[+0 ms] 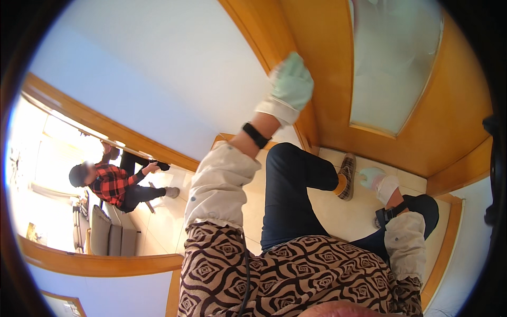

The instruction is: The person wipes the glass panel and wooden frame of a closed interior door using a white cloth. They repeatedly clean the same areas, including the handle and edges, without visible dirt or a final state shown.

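My left hand point(292, 81), in a pale green and white glove, is raised at the wooden door frame point(263, 35), its fingers curled; what lies under them is hidden, and the hand is slightly blurred. My right hand point(373, 177), in a like glove, hangs low over the tiled floor by my right knee, fingers partly bent, with no object seen in it. Before me stands a wooden door point(328, 79) with a frosted glass panel point(388, 71). White sleeve covers and a dark band show on each forearm.
Through a doorway at the left, a person point(113, 180) in a red and black checked shirt is in a bright room near a grey sofa point(115, 233). My plaid slipper point(347, 178) stands on the tiles near the door. White walls flank the doorways.
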{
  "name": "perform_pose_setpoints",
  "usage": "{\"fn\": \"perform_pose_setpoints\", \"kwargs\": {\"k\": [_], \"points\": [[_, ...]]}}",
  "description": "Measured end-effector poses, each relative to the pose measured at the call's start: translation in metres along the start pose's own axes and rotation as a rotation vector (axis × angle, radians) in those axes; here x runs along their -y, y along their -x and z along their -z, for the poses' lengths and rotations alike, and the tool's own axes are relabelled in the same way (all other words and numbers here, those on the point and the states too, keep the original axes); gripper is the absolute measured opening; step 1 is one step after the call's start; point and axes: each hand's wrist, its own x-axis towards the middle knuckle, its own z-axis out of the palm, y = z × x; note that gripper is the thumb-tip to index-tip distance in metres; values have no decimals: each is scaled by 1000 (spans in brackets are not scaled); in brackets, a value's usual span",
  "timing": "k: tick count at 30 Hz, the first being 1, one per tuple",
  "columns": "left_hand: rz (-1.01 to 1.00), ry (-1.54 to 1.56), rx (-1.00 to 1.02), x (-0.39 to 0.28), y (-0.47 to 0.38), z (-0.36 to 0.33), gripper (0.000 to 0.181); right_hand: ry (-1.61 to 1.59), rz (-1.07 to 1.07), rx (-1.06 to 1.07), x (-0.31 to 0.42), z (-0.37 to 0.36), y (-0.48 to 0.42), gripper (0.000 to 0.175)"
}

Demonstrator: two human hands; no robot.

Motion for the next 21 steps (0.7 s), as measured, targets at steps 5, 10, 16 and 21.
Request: {"fn": "perform_pose_setpoints", "kwargs": {"k": [5, 10, 16, 21], "points": [[-177, 530, 943, -84, 12, 20, 18, -8, -59, 29, -6, 6, 11, 46], [236, 1646, 484, -169, 30, 76, 18, -1058, 65, -89, 15, 23, -5, 56], [1172, 2747, 794, -220, 20, 117, 33, -1078, -14, -217, 24, 38, -13, 42], [552, 1563, 232, -214, 0, 127, 42, -1939, 280, -132, 14, 32, -25, 32]]}}
